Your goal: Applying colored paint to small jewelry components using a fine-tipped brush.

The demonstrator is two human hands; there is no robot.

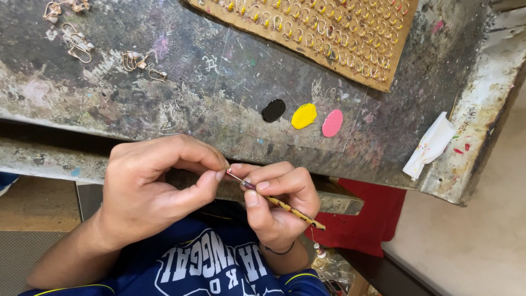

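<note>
Head view: the right hand (282, 205) pinches a thin speckled brush (279, 203), tip toward the left hand (150, 186), whose thumb and forefinger are pressed together on something too small to tell. Both hover before the stained bench (181, 104), near black (273, 110), yellow (303, 116) and pink (332, 123) paint blobs.

paint blobs (303, 114) on workbench (181, 98), below card (329, 33).
</note>
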